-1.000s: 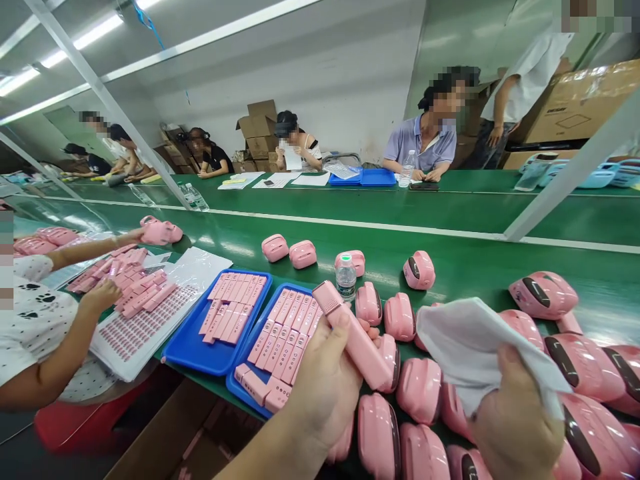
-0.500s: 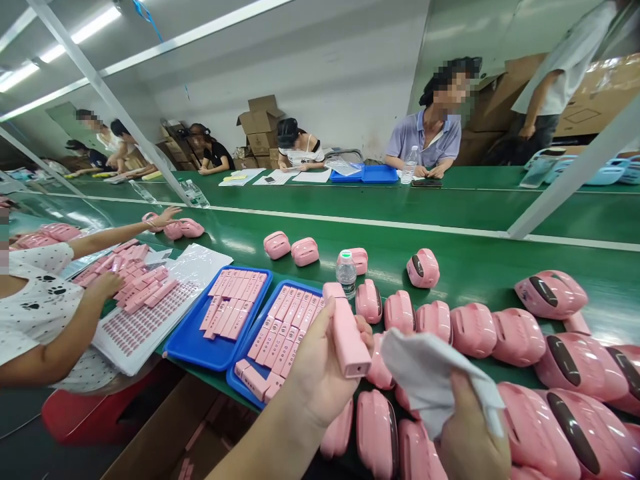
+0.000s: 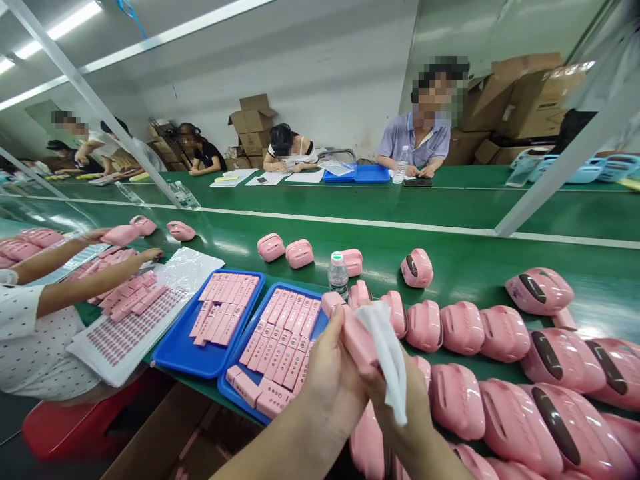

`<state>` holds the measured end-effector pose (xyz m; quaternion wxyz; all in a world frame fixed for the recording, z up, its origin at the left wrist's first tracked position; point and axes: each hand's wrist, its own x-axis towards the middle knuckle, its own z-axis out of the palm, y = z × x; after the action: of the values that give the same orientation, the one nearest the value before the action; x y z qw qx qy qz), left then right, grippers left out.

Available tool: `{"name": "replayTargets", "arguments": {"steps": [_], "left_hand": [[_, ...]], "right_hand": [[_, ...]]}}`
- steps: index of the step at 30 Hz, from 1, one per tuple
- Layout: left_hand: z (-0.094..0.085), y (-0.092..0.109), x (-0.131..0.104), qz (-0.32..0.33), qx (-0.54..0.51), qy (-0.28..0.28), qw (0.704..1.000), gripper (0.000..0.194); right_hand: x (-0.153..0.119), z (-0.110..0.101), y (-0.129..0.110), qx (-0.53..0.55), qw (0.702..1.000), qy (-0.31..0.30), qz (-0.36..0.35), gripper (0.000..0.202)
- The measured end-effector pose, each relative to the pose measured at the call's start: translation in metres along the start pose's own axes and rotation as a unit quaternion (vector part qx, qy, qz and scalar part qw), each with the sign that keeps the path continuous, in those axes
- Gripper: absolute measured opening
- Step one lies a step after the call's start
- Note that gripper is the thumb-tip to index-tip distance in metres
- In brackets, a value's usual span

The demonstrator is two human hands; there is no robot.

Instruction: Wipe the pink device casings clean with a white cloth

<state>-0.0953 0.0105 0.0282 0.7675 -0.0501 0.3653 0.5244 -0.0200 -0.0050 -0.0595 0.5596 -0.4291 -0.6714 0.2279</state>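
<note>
- The green counter (image 3: 240, 233) is stretching across the view and bearing everything below.
- A person in a dotted white top (image 3: 45, 340) is sitting at its near edge, on the left, and reaching over pink parts.
- Glossy pink housings (image 3: 505, 333) are standing in loose rows towards the right of the near edge (some are showing a dark oval window).
- Two blue trays, the left tray (image 3: 197, 360) and the right tray (image 3: 230, 363), are lying side by side along the near edge, holding rows of slim pink pieces.
- A sheet of small printed labels (image 3: 120, 340) is lying just left of the trays.
- The left hand (image 3: 330, 373) is grasping the pink bar, fingers wrapping around it above the near edge, just beside the right tray.
- The right hand (image 3: 400, 393) is pinching the white cloth (image 3: 387, 353), which seems to be touching the bar's lower end, though fingers are partly hiding the contact.
- A clear bottle (image 3: 338, 277) is standing just behind the hands.
- The pink bar (image 3: 361, 339) is tilting, its upper end pointing to the far left.
</note>
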Motion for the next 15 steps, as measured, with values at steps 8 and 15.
{"name": "replayTargets", "arguments": {"steps": [8, 15], "left_hand": [[-0.002, 0.002, 0.004, -0.057, -0.127, -0.026, 0.990, 0.033], [0.008, 0.008, 0.001, -0.033, -0.108, -0.022, 0.993, 0.037]], "right_hand": [[0.023, -0.026, 0.014, 0.161, 0.935, 0.158, 0.274, 0.038], [0.001, -0.027, -0.003, 0.100, 0.992, 0.052, 0.064, 0.035]]}}
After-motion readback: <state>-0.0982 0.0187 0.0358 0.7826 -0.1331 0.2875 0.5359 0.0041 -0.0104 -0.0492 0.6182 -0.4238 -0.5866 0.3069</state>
